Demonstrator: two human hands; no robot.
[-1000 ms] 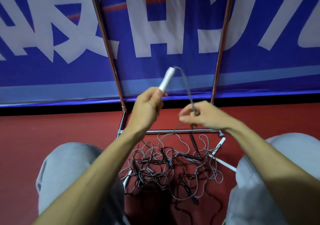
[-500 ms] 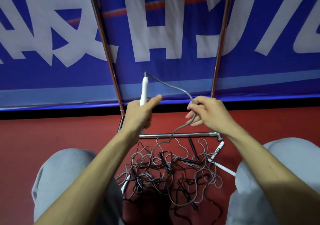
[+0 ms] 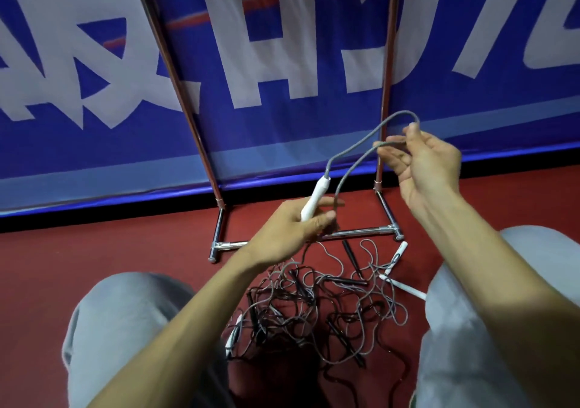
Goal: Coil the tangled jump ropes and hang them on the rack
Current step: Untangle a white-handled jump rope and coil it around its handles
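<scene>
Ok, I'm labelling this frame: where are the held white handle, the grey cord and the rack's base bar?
white handle (image 3: 315,198): head view, mid-shaft.
grey cord (image 3: 354,144): head view, upper strand of the loop.
rack's base bar (image 3: 361,232): head view, bare right stretch.

Red floor (image 3: 110,244), strewn in the middle with a tangle of grey and black jump ropes (image 3: 314,307). Standing just behind, the rack (image 3: 357,233) on its chrome base. Two white handles (image 3: 400,252) at the tangle's right edge, perhaps a third half buried at its left.
</scene>
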